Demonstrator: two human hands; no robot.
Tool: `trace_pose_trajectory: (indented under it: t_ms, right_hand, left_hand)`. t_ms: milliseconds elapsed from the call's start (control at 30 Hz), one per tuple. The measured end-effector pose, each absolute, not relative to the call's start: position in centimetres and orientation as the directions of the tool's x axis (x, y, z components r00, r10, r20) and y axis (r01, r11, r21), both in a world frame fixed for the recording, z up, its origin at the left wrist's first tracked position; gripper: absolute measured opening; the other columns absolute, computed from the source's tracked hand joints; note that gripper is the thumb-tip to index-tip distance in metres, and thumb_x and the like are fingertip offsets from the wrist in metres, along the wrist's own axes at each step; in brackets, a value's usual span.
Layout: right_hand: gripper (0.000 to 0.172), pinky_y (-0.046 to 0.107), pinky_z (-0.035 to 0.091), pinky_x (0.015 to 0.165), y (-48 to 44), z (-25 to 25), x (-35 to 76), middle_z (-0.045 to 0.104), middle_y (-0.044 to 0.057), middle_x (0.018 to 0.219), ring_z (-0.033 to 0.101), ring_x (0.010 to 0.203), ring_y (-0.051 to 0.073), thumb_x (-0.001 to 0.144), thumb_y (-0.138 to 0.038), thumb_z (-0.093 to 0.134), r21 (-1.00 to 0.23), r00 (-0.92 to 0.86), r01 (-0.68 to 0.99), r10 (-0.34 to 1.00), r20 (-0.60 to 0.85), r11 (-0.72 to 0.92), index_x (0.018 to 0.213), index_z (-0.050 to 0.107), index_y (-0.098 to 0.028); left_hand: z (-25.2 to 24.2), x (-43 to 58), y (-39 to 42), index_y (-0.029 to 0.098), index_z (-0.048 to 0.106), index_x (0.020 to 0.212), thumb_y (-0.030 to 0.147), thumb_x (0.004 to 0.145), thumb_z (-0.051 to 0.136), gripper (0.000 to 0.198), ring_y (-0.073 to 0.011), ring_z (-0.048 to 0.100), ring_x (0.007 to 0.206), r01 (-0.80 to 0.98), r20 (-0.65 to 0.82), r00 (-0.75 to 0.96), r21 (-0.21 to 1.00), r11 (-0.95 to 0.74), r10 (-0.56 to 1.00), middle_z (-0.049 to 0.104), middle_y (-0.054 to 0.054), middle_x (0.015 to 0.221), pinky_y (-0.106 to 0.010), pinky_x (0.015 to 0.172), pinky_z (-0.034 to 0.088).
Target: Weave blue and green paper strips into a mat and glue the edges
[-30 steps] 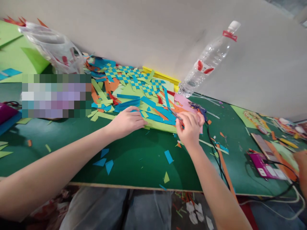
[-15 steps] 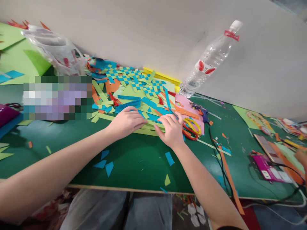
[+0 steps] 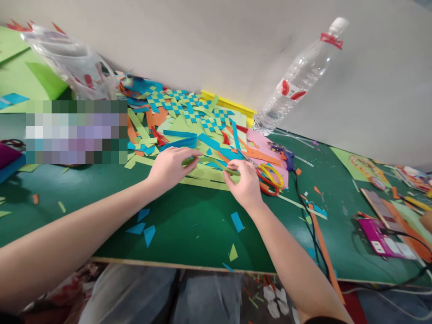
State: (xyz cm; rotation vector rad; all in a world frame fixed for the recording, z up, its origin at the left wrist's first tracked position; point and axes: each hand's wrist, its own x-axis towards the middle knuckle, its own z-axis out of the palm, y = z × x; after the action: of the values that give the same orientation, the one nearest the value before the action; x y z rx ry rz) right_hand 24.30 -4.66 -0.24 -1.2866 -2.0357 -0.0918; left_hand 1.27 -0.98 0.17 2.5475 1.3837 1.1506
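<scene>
My left hand and my right hand each pinch one end of a light green paper strip, lifted slightly above a pile of green, blue and orange paper strips. Woven blue-and-green paper mats lie at the back of the pile. Scissors with yellow and red handles rest on a pink sheet just right of my right hand.
A clear plastic bottle leans against the wall. A crumpled plastic bag sits at the left. Cables, a pink card and paper scraps lie on the green table. Another person's hand shows at the right edge.
My right hand put the scissors down on the pink sheet and moved left to the pile. Both hands then picked up a green strip by its ends.
</scene>
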Motion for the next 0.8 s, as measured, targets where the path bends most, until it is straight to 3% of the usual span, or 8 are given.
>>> trace_pose_trajectory:
  t_ms: [67, 200, 300, 567, 800]
  right_hand:
    - [0.008, 0.037, 0.044, 0.095, -4.88, -0.14, 24.17, 0.072, 0.001, 0.085, 0.068, 0.079, 0.016, 0.093, -0.024, 0.05, -0.273, -0.281, 0.802, 0.739, 0.612, 0.531, 0.096, 0.058, -0.023]
    - [0.018, 0.042, 0.041, 0.103, -5.1, -0.16, 24.06, 0.074, -0.002, 0.084, 0.067, 0.073, 0.014, 0.095, -0.02, 0.046, -0.227, -0.384, 0.776, 0.727, 0.569, 0.588, 0.09, 0.062, -0.025]
    - [0.022, 0.046, 0.041, 0.104, -5.08, -0.28, 24.04, 0.075, -0.002, 0.089, 0.069, 0.076, 0.015, 0.096, -0.02, 0.044, -0.251, -0.434, 0.749, 0.741, 0.512, 0.613, 0.095, 0.064, -0.026]
    - [0.02, 0.044, 0.045, 0.104, -5.0, -0.07, 23.71, 0.074, 0.006, 0.102, 0.069, 0.093, 0.018, 0.095, -0.023, 0.049, -0.261, -0.481, 0.651, 0.653, 0.585, 0.713, 0.11, 0.062, -0.018]
    - [0.032, 0.044, 0.044, 0.105, -5.01, 0.04, 23.62, 0.072, 0.007, 0.113, 0.067, 0.103, 0.018, 0.097, -0.017, 0.04, -0.262, -0.516, 0.667, 0.686, 0.514, 0.698, 0.123, 0.059, -0.02]
  left_hand:
    - [0.17, 1.4, -1.09, 0.021, 0.07, 0.099, 0.029, 0.089, 0.053, 0.021, -0.0176, 0.07, 0.079, 0.709, 0.587, 0.324, 0.369, -0.601, 0.742, 0.076, -0.003, 0.091, -0.028, 0.069, 0.053]
    - [0.04, 1.52, -1.23, 0.019, 0.066, 0.096, 0.027, 0.088, 0.055, 0.017, -0.0173, 0.07, 0.078, 0.688, 0.564, 0.333, 0.403, -0.604, 0.756, 0.075, -0.003, 0.087, -0.027, 0.067, 0.053]
    - [-0.1, 1.55, -1.18, 0.019, 0.067, 0.092, 0.026, 0.09, 0.052, 0.016, -0.0181, 0.069, 0.077, 0.682, 0.568, 0.395, 0.345, -0.645, 0.722, 0.074, -0.003, 0.086, -0.028, 0.067, 0.053]
    - [-0.24, 2.01, -1.16, 0.018, 0.07, 0.101, 0.022, 0.096, 0.046, 0.025, -0.0187, 0.071, 0.091, 0.531, 0.643, 0.585, 0.156, -0.833, 0.494, 0.075, -0.004, 0.099, -0.032, 0.085, 0.056]
    - [0.01, 2.09, -1.48, 0.015, 0.07, 0.106, 0.037, 0.095, 0.05, 0.031, -0.022, 0.07, 0.095, 0.528, 0.602, 0.602, 0.193, -0.827, 0.525, 0.074, -0.008, 0.106, -0.037, 0.089, 0.056]
